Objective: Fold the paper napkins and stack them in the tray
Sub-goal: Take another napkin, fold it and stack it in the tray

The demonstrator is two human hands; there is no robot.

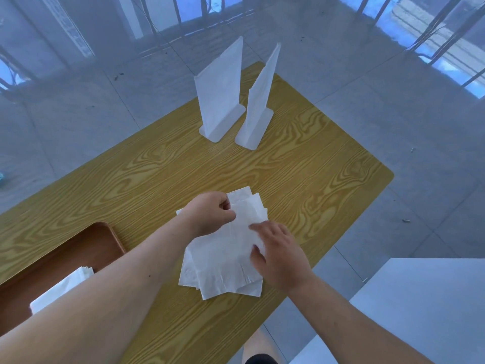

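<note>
Napkins, paper, white: a loose pile (223,274) of unfolded sheets is laid on the near middle of the table (301,166), its edges fanned unevenly. The top napkin (233,245) is being worked. Its far edge is pinched between thumb and curled fingers of the left hand (210,214), while the fingers of the right hand (278,256) are laid on its right edge; whether that hand pinches the sheet or only presses it cannot be told. No finished fold is seen in this sheet yet. Tray (78,243), brown, at the left near the pile: a small stack (65,285) of folded napkins is already lodged in it, partly hidden by the left forearm. The task is judged part done, with several sheets left to fold and carry over. Two white stands (220,101) are set upright at the far end of the table.
</note>
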